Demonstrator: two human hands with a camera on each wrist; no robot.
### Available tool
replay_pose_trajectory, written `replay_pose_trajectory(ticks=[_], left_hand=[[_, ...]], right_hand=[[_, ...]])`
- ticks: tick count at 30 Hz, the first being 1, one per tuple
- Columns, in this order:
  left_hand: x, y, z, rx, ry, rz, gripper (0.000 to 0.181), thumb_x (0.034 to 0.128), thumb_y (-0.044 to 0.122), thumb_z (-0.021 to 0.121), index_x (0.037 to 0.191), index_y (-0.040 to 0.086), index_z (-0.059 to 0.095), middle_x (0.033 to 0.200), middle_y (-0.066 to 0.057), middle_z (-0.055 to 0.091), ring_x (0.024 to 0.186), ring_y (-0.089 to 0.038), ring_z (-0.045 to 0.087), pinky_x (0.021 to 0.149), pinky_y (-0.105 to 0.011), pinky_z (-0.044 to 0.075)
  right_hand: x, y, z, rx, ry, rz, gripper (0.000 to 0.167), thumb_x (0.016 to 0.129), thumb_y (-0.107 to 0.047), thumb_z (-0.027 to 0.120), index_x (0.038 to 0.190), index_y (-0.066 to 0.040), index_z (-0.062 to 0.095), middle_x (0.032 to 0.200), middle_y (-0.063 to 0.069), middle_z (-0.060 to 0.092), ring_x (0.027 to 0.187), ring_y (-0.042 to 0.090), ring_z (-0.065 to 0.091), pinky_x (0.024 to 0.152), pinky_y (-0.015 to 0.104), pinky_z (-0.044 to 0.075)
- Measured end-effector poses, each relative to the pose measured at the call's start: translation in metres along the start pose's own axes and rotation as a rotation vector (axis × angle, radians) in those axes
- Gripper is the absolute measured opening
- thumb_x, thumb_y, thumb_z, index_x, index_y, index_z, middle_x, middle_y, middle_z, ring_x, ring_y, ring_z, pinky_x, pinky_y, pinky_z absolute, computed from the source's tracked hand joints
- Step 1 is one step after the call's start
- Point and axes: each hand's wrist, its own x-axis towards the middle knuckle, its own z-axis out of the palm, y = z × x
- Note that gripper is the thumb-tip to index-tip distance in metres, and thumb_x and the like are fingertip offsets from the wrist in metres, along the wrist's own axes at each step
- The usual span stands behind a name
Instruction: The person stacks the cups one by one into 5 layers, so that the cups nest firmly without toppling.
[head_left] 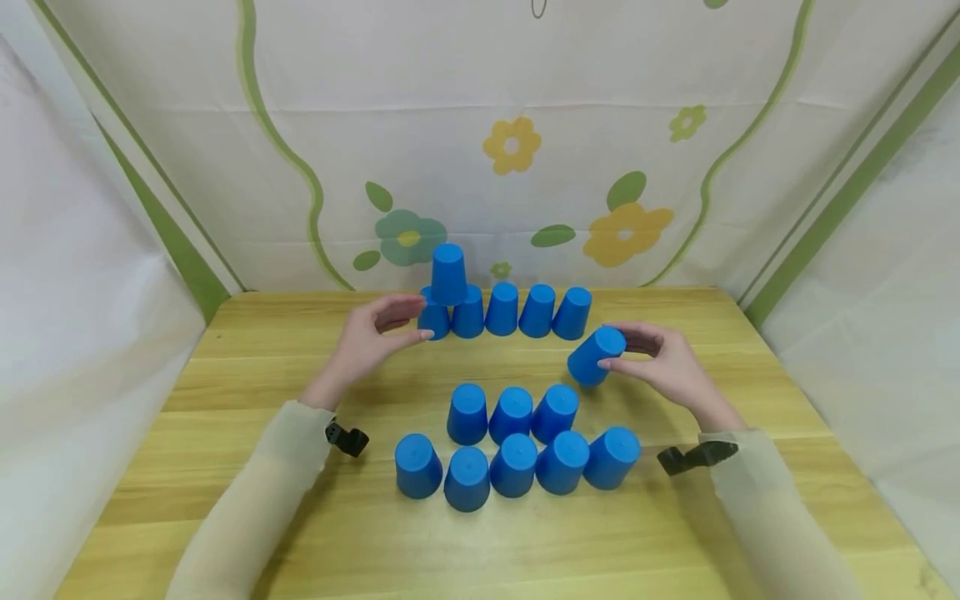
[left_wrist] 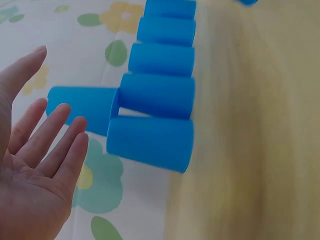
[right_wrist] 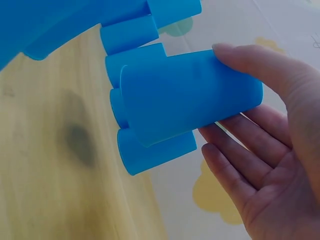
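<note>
Several blue cups stand upside down in a back row, among them the rightmost cup (head_left: 572, 314). One more cup (head_left: 448, 275) (left_wrist: 82, 107) rests on top of the two leftmost. Beside that upper cup my left hand (head_left: 377, 333) (left_wrist: 42, 165) has its fingers apart and holds nothing. My right hand (head_left: 663, 367) (right_wrist: 280, 145) grips a tilted blue cup (head_left: 592, 357) (right_wrist: 185, 95) between thumb and fingers, above the table in front of the row's right end.
On the wooden table (head_left: 262, 358), three upside-down cups stand in a middle row, including one (head_left: 468, 414). Nearer stands a row of several more, one at its left end (head_left: 417, 467). A patterned cloth (head_left: 420, 150) hangs behind the table.
</note>
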Motion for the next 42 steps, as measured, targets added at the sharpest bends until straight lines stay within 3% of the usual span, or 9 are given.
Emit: replay_pose_trajectory(ticks=[5, 13, 19, 26, 34, 42], left_hand=[[-0.015, 0.0, 0.009, 0.013, -0.063, -0.003, 0.051, 0.0912, 0.02, 0.08, 0.138, 0.01, 0.061, 0.135, -0.005, 0.064, 0.124, -0.022, 0.059, 0.107, -0.044, 0.046], [-0.032, -0.001, 0.024, -0.008, -0.167, -0.044, 0.052, 0.0894, 0.022, 0.082, 0.136, 0.01, 0.062, 0.134, -0.003, 0.064, 0.124, -0.019, 0.06, 0.106, -0.052, 0.045], [-0.038, -0.007, 0.034, -0.041, -0.249, -0.075, 0.054, 0.0879, 0.019, 0.084, 0.137, 0.012, 0.063, 0.133, -0.003, 0.065, 0.123, -0.02, 0.061, 0.105, -0.055, 0.045], [-0.043, -0.011, 0.041, -0.058, -0.339, -0.087, 0.063, 0.0849, 0.031, 0.086, 0.137, 0.005, 0.062, 0.134, -0.012, 0.064, 0.124, -0.026, 0.06, 0.105, -0.052, 0.046], [-0.044, -0.013, 0.047, -0.054, -0.379, -0.097, 0.062, 0.0836, 0.033, 0.087, 0.136, 0.01, 0.063, 0.131, 0.002, 0.066, 0.12, -0.02, 0.062, 0.104, -0.049, 0.047], [-0.047, -0.012, 0.049, -0.059, -0.384, -0.081, 0.058, 0.0838, 0.03, 0.087, 0.135, 0.013, 0.065, 0.13, 0.0, 0.066, 0.12, -0.02, 0.062, 0.104, -0.049, 0.048]], right_hand=[[0.009, -0.001, 0.0, 0.013, 0.017, 0.006, 0.055, 0.09, -0.024, 0.082, 0.139, -0.01, 0.062, 0.127, 0.009, 0.068, 0.113, 0.023, 0.065, 0.092, 0.022, 0.053], [0.026, -0.006, 0.001, 0.038, 0.062, 0.061, 0.058, 0.087, -0.033, 0.084, 0.137, -0.009, 0.063, 0.129, 0.01, 0.066, 0.118, 0.027, 0.064, 0.092, 0.021, 0.052], [0.043, -0.008, -0.002, 0.059, 0.092, 0.049, 0.057, 0.086, -0.032, 0.085, 0.134, -0.009, 0.065, 0.128, 0.01, 0.067, 0.116, 0.026, 0.064, 0.09, 0.02, 0.052], [0.063, -0.009, -0.008, 0.051, 0.089, 0.005, 0.055, 0.088, -0.031, 0.083, 0.135, -0.009, 0.065, 0.126, 0.01, 0.068, 0.113, 0.026, 0.066, 0.089, 0.02, 0.053], [0.079, -0.019, -0.012, 0.032, 0.1, -0.024, 0.054, 0.089, -0.033, 0.081, 0.136, -0.011, 0.065, 0.123, 0.009, 0.069, 0.109, 0.024, 0.067, 0.088, 0.022, 0.054], [0.096, -0.029, -0.011, 0.008, 0.11, 0.013, 0.063, 0.087, -0.044, 0.081, 0.139, -0.013, 0.062, 0.126, 0.008, 0.067, 0.112, 0.024, 0.065, 0.092, 0.029, 0.055]])
